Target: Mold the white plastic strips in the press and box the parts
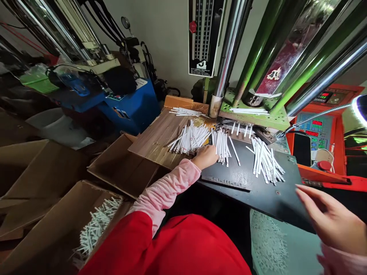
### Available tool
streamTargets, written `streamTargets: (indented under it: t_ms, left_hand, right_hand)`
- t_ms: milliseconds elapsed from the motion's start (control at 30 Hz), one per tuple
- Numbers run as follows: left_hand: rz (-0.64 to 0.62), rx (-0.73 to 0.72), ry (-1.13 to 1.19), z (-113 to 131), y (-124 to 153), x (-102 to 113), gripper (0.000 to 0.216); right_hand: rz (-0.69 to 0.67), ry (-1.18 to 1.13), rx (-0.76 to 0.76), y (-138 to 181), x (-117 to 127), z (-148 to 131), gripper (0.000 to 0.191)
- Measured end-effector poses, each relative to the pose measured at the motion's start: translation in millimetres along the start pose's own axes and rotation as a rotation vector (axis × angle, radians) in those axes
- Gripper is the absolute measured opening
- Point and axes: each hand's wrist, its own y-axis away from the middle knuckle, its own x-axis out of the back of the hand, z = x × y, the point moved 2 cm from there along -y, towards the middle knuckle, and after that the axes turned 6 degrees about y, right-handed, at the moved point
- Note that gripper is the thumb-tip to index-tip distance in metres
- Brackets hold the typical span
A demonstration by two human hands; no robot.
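Note:
My left hand (205,156), in a pink sleeve, reaches onto the bench and rests, fingers curled, between two piles of thin white sticks: a fanned pile (189,139) on the wooden board and a tighter bundle (222,145) on the dark metal plate (252,183). What its fingertips grip is hidden. My right hand (329,219) hovers at the lower right above the plate's edge, fingers spread and empty. A third pile of white sticks (265,160) lies farther right on the plate.
A press with chrome columns (229,49) and a green base (258,114) rises behind the plate. An orange control panel (318,130) stands at right. Open cardboard boxes (120,164) sit at left; one holds several white sticks (94,229). A blue machine (129,103) stands at the back left.

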Motion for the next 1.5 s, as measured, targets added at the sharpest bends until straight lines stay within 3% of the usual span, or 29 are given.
streamTargets:
  t_ms: [133, 233, 367, 500, 567, 667, 800, 867, 1000, 1400, 1500]
  left_hand:
    - [-0.016, 0.024, -0.014, 0.1, -6.9, 1.0, 0.041]
    - [-0.038, 0.035, -0.035, 1.2, -10.5, 3.3, 0.04]
    - [-0.124, 0.043, -0.04, 0.2, -7.7, 11.5, 0.036]
    - [-0.344, 0.029, 0.269, -4.0, 15.4, 11.2, 0.023]
    - [-0.364, -0.025, 0.432, -6.1, 34.3, 6.3, 0.016]
    - [-0.211, -0.188, 0.404, -9.9, 64.6, -4.0, 0.009]
    - [-0.001, -0.336, 0.323, -16.0, 91.7, -20.0, 0.01]
    - [0.044, -0.356, 0.318, -18.4, 95.5, -25.6, 0.011]
    - [0.064, -0.376, 0.303, -18.2, 90.7, -28.8, 0.012]
    - [0.042, -0.422, 0.177, -18.2, 89.6, -28.5, 0.011]
    - [0.017, -0.363, 0.109, -18.8, 88.6, -24.2, 0.01]
  right_hand:
    - [-0.235, -0.143, -0.015, -47.8, -72.0, -45.4, 0.039]
    - [-0.283, -0.129, 0.088, -74.1, -119.7, -68.0, 0.036]
    - [-0.336, -0.041, 0.117, -89.5, -153.4, -76.6, 0.023]
    - [-0.365, 0.023, 0.081, -90.3, -144.0, -68.1, 0.01]
    - [-0.318, 0.091, 0.065, -84.6, -125.8, -60.5, 0.016]
    - [-0.261, 0.04, 0.022, -64.5, -94.6, -55.2, 0.019]
    - [-0.397, -0.398, -0.014, -23.2, -74.3, -75.0, 0.032]
    - [-0.432, -0.515, -0.011, -7.4, -74.9, -90.8, 0.038]
    - [-0.346, -0.496, 0.01, -1.5, -84.6, -109.5, 0.043]
    - [-0.342, -0.394, 0.153, -6.4, -95.4, -109.5, 0.035]
    - [-0.462, -0.427, 0.164, -13.4, -95.9, -102.9, 0.035]
